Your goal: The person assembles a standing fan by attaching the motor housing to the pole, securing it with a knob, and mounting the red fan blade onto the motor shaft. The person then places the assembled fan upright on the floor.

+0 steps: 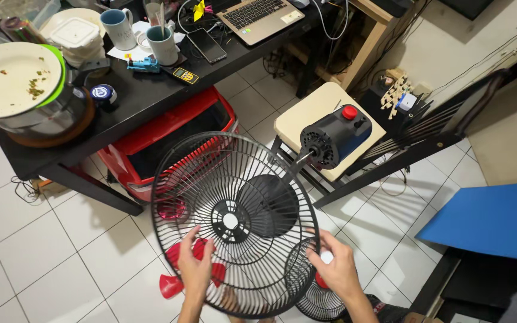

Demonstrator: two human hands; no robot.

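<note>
I hold a round black wire fan grille (234,224) up in front of me. My left hand (195,269) grips its lower left rim and my right hand (337,270) grips its lower right rim. Past the grille, the dark blue fan motor (336,136) with a red knob and a bare shaft rests on a cream chair seat (306,113). Red fan blades (175,281) lie on the white tile floor under my left hand. A second black grille (315,296) with a red centre lies on the floor below my right hand.
A black table (151,90) at the back carries a pot with a plate on it (13,81), two mugs, a phone and a laptop (258,15). A red toy car (175,137) sits under it. A blue board (492,218) lies at right.
</note>
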